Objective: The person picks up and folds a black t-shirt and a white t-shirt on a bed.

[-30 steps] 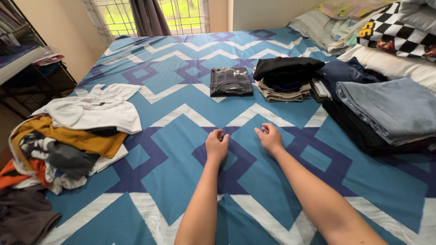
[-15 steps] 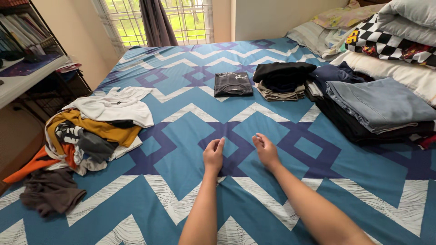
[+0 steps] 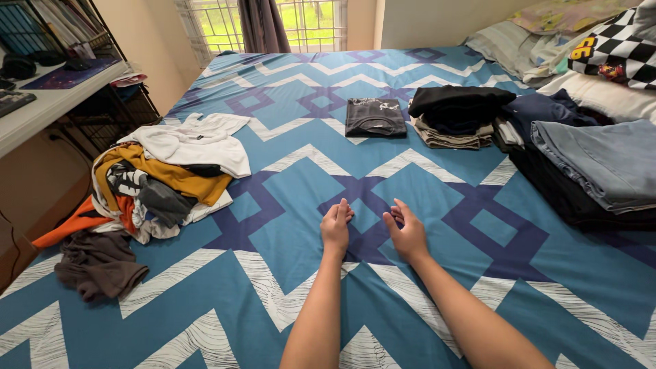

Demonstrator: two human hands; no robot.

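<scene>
Both hands rest empty at frame centre on the bedsheet (image 3: pixel 424 171), left hand (image 3: pixel 336 229) and right hand (image 3: pixel 410 236) loosely open; the unfolded clothes pile (image 3: pixel 154 188) lies left (nearer the left hand).

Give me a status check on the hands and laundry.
Left hand and right hand open, empty, on bedsheet. Unfolded clothes pile left, folded stacks ahead. Nothing between.

The left hand (image 3: pixel 336 229) and right hand (image 3: pixel 408 236) rest side by side, empty and palms down with fingers loosely curled, on the bedsheet (image 3: pixel 287 205), a blue sheet with white zigzags and purple squares, spread flat.
</scene>
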